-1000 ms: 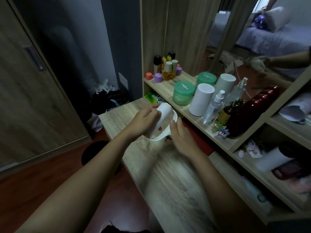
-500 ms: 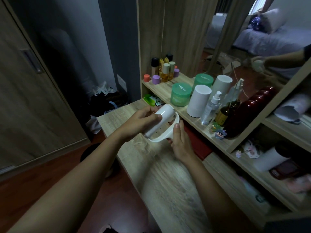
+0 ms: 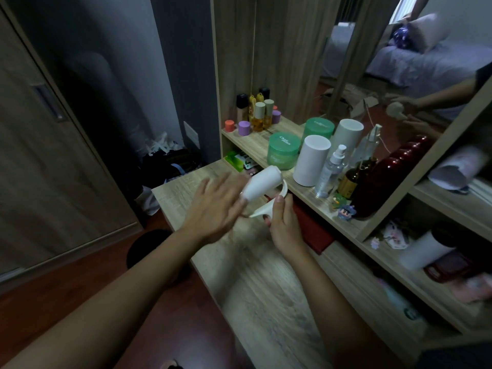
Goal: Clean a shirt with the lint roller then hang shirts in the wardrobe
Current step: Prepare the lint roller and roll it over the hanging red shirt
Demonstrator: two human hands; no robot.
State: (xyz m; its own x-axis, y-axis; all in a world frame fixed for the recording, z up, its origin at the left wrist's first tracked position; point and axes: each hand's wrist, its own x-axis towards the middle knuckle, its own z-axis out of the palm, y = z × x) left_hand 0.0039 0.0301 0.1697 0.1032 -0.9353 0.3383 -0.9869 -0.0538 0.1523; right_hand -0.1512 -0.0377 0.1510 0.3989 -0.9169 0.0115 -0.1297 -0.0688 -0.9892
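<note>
Wood-grain desk top (image 3: pixel 266 288) runs under both your hands, with a raised shelf (image 3: pixel 255 141) along its far side. On that shelf a white canister (image 3: pixel 311 161) stands upright. Your lint roller (image 3: pixel 262 186) is in the air just in front of and to the left of that canister, above the desk, its white roll tilted with the far end higher. Your right hand (image 3: pixel 283 227) grips the roller's curved handle from below, thumb up along it, nearer to you than the canister. Your left hand (image 3: pixel 213 209) is open and blurred, fingers straight and spread, left of the canister. Its fingertips are at the roll's lower end, and the blur hides whether they touch it. A green jar (image 3: pixel 283 153) sits just left of the canister and a clear spray bottle (image 3: pixel 331 173) just right of it. A mirror (image 3: pixel 372 62) rises behind the canister.
</note>
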